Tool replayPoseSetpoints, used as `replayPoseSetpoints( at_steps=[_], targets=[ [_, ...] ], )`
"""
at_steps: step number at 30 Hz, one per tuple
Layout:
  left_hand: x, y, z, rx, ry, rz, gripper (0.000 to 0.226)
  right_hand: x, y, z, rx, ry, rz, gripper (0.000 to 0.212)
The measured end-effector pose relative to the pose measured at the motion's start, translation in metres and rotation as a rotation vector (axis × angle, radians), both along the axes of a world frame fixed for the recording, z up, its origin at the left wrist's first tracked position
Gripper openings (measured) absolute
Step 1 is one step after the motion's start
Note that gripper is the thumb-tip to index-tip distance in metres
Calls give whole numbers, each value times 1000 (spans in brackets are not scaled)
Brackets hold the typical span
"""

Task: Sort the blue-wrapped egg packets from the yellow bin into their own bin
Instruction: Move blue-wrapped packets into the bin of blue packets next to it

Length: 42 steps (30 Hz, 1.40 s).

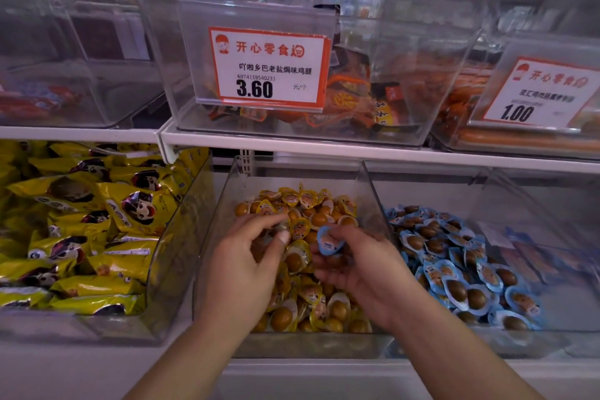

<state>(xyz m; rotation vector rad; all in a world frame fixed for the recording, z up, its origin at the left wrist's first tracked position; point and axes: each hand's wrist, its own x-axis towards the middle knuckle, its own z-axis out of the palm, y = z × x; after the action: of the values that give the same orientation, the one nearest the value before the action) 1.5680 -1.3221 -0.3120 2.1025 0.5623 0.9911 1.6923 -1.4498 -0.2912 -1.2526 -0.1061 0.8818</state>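
Two bare hands reach into the middle clear bin [227, 237] on the lower shelf, which holds a heap of yellow-wrapped egg packets [311, 286]. From the head view, the right hand [360, 273] pinches one blue-wrapped egg packet [329, 240] between thumb and fingertips, holding it just above the yellow heap near the bin's centre, its printed face turned toward the camera. The left hand [246, 256] hangs over the left part of the same heap with its fingers curled down; something small and greyish sits at its fingertips, but the blur there keeps me from telling whether the hand grips it or merely touches the packets below.

Just beside this bin on the right stands another clear bin [552, 269], and a pile of blue packets [454, 256] fills its left and front part, each showing a brown egg through the wrap. On the left, a third clear bin holds large yellow snack bags [81, 227] printed with a cartoon face.

Above, a white shelf edge [324, 143] carries more clear bins. The central one bears an orange-bordered price tag [268, 66] reading 3.60, with orange and brown packages behind it. A second tag [539, 92] at the right reads 1.00.
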Motion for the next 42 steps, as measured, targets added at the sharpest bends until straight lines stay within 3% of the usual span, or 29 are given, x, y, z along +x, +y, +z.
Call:
replayPoseSetpoints(
  at_steps=[2,3,5,7,10,12,15,18,20,22,24,28,30,33,39,42],
  targets=[
    [7,-12,2,-9,-60,-58,28,-8,-5,9,134,205,117,37],
    [11,-18,3,-20,-67,-95,32,-11,-7,11,171,215,181,42],
    [18,-26,3,-95,-61,-214,43,-16,-9,14,125,61,200,41],
    [20,-30,3,-271,-79,-410,55,-14,-14,17,69,-62,84,31],
    [23,-31,-1,-398,-87,-568,61,-2,-29,28,121,-67,4,23],
    [25,-27,-6,-326,-63,-476,55,14,-44,36,79,-142,-34,21],
    [28,-17,-14,5,99,-292,34,46,-67,40,-48,-231,-70,19],
    [34,-17,-20,225,286,-326,30,80,-75,40,35,-114,-156,18],
    [37,-20,-23,301,392,-379,30,98,-72,33,6,-102,-157,29],
    [40,-17,-24,303,427,-394,30,109,-70,19,-277,-262,-170,41],
    [44,-11,-25,327,444,-382,29,106,-73,8,-455,-471,-261,37],
    [57,-1,-31,379,579,-356,35,77,-78,1,-336,-862,-415,25],
    [61,2,-35,412,721,-332,40,55,-72,-3,-344,-1058,-247,30],
    [62,4,-37,507,860,-244,42,30,-64,-19,-525,-1382,45,40],
    [58,8,-22,597,929,35,38,37,-64,-28,-518,-1242,128,47],
    [60,12,-16,624,812,49,39,35,-63,-31,-489,-1265,108,45]
  ],
)
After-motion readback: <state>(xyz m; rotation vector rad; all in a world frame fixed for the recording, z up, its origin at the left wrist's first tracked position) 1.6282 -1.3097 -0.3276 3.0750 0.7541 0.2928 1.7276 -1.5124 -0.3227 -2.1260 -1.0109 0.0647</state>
